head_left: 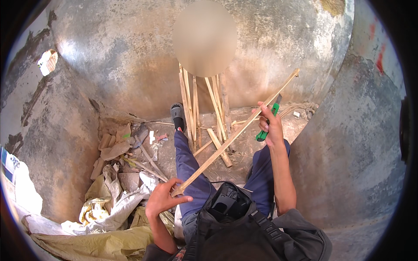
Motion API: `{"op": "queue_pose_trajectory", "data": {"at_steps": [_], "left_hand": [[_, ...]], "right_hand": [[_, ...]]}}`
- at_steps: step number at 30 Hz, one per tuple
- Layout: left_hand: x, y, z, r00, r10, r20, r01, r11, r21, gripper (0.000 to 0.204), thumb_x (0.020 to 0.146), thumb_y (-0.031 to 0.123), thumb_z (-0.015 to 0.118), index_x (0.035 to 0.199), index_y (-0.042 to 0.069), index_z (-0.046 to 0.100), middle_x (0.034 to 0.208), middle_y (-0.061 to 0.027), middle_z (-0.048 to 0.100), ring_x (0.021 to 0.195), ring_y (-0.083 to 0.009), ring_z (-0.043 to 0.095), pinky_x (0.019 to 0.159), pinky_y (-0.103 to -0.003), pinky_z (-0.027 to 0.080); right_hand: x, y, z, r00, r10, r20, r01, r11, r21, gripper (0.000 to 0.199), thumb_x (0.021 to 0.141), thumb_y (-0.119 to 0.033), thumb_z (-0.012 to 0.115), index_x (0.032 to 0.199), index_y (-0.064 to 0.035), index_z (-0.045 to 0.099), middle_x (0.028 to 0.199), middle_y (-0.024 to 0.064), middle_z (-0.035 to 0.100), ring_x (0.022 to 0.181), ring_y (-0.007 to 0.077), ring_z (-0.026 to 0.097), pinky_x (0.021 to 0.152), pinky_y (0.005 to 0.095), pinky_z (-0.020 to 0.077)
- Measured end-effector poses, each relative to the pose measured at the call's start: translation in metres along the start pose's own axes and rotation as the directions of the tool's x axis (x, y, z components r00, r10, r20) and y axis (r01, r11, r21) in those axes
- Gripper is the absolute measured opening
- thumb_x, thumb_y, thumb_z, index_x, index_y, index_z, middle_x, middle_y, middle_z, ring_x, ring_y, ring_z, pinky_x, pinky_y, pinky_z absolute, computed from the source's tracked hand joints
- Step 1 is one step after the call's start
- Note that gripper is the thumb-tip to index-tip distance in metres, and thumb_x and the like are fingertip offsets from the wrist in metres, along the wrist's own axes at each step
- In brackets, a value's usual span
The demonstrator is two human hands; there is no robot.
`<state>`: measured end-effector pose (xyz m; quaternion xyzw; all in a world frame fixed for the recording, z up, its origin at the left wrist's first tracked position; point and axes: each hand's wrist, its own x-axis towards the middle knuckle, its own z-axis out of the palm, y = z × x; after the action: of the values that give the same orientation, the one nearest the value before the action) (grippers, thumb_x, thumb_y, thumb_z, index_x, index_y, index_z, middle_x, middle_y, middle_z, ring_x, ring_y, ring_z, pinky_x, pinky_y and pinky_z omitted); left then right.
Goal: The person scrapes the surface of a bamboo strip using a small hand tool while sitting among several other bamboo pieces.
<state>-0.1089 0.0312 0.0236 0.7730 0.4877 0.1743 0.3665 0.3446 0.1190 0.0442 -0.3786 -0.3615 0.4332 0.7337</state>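
Note:
A long, thin bamboo strip slants across in front of me, from low left up to the far right. My left hand is closed about its near end, thumb and fingers at either side of the tip. Farther up, my right hand grips the strip with its fingers. In that same hand is a green utility knife, blade out and pointing away from me, lying beside the strip. A short, thicker bamboo piece lies on the ground between my legs.
Several bamboo strips lean against the curved wall ahead. At the left are rubble, scraps and crumpled sacks. Another wall rises close on my right. A blurred round patch hides part of the far wall.

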Motion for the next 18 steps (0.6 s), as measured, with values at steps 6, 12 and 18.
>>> {"op": "queue_pose_trajectory", "data": {"at_steps": [6, 12, 18], "left_hand": [[0.002, 0.005, 0.019, 1.0, -0.003, 0.022, 0.007, 0.983, -0.186, 0.046, 0.086, 0.035, 0.101, 0.106, 0.002, 0.077, 0.072, 0.002, 0.06, 0.069, -0.0073, 0.051, 0.062, -0.03, 0.042], [0.015, 0.026, 0.05, 0.989, -0.029, -0.148, -0.02, 0.947, -0.319, 0.041, 0.089, 0.031, 0.099, 0.103, -0.001, 0.078, 0.072, 0.0013, 0.06, 0.07, -0.0069, 0.051, 0.063, -0.03, 0.043], [0.035, 0.062, 0.06, 0.96, -0.003, -0.28, -0.1, 0.929, -0.355, 0.037, 0.091, 0.024, 0.098, 0.107, -0.001, 0.075, 0.079, 0.0027, 0.066, 0.074, -0.0039, 0.054, 0.065, -0.026, 0.043]], "right_hand": [[-0.001, -0.013, 0.006, 0.992, -0.099, -0.076, 0.078, 0.967, -0.242, 0.048, 0.112, -0.037, 0.069, 0.141, 0.0012, 0.066, 0.09, 0.004, 0.069, 0.055, 0.0001, 0.038, 0.048, 0.0208, 0.0279], [-0.028, 0.02, 0.003, 0.968, -0.25, 0.003, 0.231, 0.89, -0.392, 0.049, 0.119, -0.047, 0.045, 0.129, -0.0052, 0.068, 0.083, -0.0025, 0.056, 0.062, 0.004, 0.04, 0.055, 0.0242, 0.0328], [-0.104, 0.026, 0.029, 0.823, -0.22, 0.524, 0.558, 0.488, -0.671, 0.036, 0.114, -0.036, 0.055, 0.118, -0.0033, 0.07, 0.096, 0.0159, 0.071, 0.081, 0.0324, 0.074, 0.07, 0.0425, 0.0559]]}}
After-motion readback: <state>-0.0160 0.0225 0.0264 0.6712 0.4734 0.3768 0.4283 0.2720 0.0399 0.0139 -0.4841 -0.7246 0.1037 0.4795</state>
